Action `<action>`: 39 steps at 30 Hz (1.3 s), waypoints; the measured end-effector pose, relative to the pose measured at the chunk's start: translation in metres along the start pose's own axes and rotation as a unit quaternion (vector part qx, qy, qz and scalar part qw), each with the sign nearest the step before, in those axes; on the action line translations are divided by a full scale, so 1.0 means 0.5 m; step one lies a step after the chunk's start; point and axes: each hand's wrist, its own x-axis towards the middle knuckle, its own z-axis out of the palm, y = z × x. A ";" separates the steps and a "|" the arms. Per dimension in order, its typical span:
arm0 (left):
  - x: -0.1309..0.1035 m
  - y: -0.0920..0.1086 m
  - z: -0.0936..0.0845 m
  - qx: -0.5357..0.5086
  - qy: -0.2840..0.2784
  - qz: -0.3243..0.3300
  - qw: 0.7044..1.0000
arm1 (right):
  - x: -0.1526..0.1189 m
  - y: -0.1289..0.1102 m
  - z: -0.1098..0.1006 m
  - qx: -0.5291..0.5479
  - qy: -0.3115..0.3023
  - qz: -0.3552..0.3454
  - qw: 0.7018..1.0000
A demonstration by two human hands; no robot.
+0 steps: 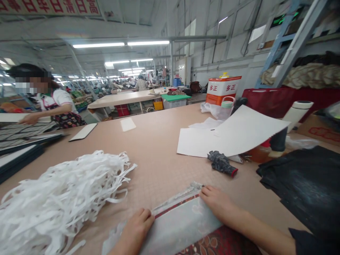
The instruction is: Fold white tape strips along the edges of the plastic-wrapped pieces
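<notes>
A strip of translucent pale material [183, 221] with a dark red patterned edge lies at the near side of the brown table. My left hand [138, 226] grips its left end, fingers curled at the red edge. At the upper right end, my right hand [215, 200] pinches the same edge. Under the strip, dark red patterned fabric [212, 244] shows at the bottom of the view. To the left sits a big heap of white strips [61, 198]. A grey glove [221, 163] with a red cuff rests beyond my right hand.
White sheets [228, 134] lie at the right near a white bottle [297, 113] and an orange-and-white can [223, 90]. Black sheets [305, 191] cover the right side. A person [58, 102] stands at the far left beside stacked panels [21, 152].
</notes>
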 end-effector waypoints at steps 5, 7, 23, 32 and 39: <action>0.006 0.004 -0.010 -0.060 -0.019 -0.053 0.997 | 0.072 -0.140 0.027 0.025 -0.033 -0.070 0.997; 0.002 -0.007 -0.013 -0.088 -0.020 -0.076 0.993 | 0.095 -0.190 0.046 0.037 -0.035 -0.105 0.993; -0.090 -0.051 0.020 0.083 0.049 -0.002 0.995 | 0.102 -0.247 0.111 -0.059 0.056 -0.246 0.966; -0.124 -0.060 0.016 0.135 0.104 0.001 0.985 | 0.132 -0.318 0.091 -0.052 -0.001 -0.215 0.975; -0.172 -0.052 0.036 0.090 0.200 -0.106 0.970 | 0.179 -0.377 0.114 0.019 -0.026 -0.189 0.982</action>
